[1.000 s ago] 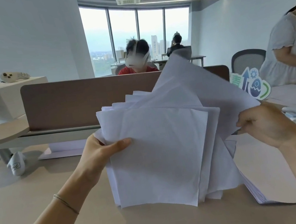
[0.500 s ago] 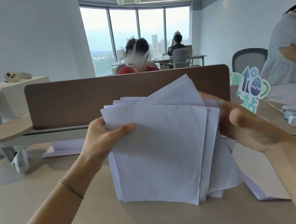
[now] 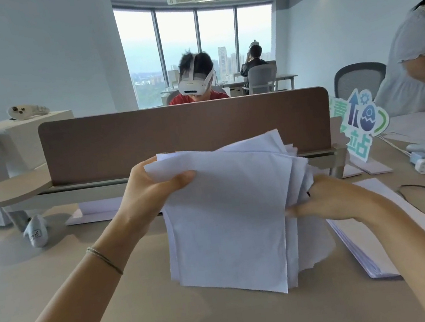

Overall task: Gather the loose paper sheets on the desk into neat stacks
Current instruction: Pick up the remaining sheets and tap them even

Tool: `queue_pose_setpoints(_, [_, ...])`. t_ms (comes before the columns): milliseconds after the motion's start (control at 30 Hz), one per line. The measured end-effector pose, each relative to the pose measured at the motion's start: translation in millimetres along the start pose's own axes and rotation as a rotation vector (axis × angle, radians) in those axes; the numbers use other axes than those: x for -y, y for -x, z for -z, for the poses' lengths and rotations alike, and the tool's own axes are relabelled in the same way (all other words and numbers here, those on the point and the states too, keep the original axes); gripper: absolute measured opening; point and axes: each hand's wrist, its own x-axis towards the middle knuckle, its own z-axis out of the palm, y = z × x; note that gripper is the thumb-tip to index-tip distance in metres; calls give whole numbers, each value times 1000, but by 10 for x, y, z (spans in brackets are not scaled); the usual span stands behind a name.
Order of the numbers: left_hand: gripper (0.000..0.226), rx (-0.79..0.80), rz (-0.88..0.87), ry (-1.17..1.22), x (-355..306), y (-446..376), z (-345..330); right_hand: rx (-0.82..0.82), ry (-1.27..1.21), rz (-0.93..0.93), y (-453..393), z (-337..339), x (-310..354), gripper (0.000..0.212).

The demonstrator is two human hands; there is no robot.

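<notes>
Left hand (image 3: 152, 190): grips the top left corner of the bundle, thumb in front and fingers curled behind, likely to hold the sheets upright.
Bundle of sheets (image 3: 228, 219): stands between the two hands, edges fanned and uneven, bottom edge down near the table (image 3: 56, 267), probably for squaring.
Right hand (image 3: 332, 198): fingers pinch the right edge, apparently drawing strays in.
Finished stack (image 3: 378, 246): flat, just right of those fingers.

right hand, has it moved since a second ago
Yes. The right hand has dropped from level with the brown divider panel to the bundle of sheets' right edge, nearer the desk.
</notes>
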Motion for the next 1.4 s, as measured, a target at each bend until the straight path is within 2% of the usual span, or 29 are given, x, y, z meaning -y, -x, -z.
queue_pose_setpoints(133, [15,-130,-9,110,53,-21,-59,-94,-62,85,-76,38,46,62])
queue_pose_setpoints(200, [18,-188,2,176,56,-38,-71,-122,-80,102,-84,45,40,47])
queue_pose_setpoints(300, [16,-261,7,189,80,-40,-75,-130,-287,193,-91,-23,35,24])
queue_pose_setpoints(333, [13,-268,9,186,98,-33,-73,-144,-337,212,-105,-56,19,22])
queue_pose_setpoints(400, [12,-255,16,199,130,-10,-59,-131,-406,231,-133,-131,-22,30])
queue_pose_setpoints(533, [11,-213,34,259,100,8,-33,-22,-733,301,-144,-180,-167,68])
queue_pose_setpoints(633, [10,-263,63,284,92,-50,14,53,-756,288,-158,-265,-300,67])
queue_pose_setpoints(733, [16,-323,184,372,224,-128,100,84,-789,200,-214,-410,-393,91])
queue_pose_setpoints(800, [16,-396,311,367,413,-162,164,82,-883,184,-210,-485,-473,92])
queue_pose_setpoints(867, [28,-464,461,329,674,-129,236,103,-893,136,-164,-540,-554,84])
queue_pose_setpoints(933, [49,-536,597,298,964,-41,323,178,-796,76,-113,-604,-628,65])
queue_pose_setpoints(1033, [54,-662,717,255,1283,153,389,313,-508,25,-67,-722,-687,22])
queue_pose_setpoints(1067, [55,-699,744,247,1358,219,400,341,-423,9,-65,-756,-691,16])
queue_pose_setpoints(1133, [60,-758,777,231,1527,313,468,372,-306,-11,-73,-831,-690,16])
queue_pose_setpoints(1200, [64,-716,811,256,1644,372,545,377,-245,-19,-113,-898,-678,18])
queue_pose_setpoints(1233, [60,-674,824,274,1703,390,590,366,-237,-12,-123,-916,-645,18])
queue_pose_setpoints(1300, [40,-562,863,262,1640,443,566,309,-357,33,-135,-927,-550,19])
queue_pose_setpoints(1333, [35,-506,870,230,1626,473,556,282,-526,49,-121,-918,-484,16])
queue_pose_setpoints(1400, [42,-453,814,162,1639,548,546,263,-822,65,-80,-860,-320,9])
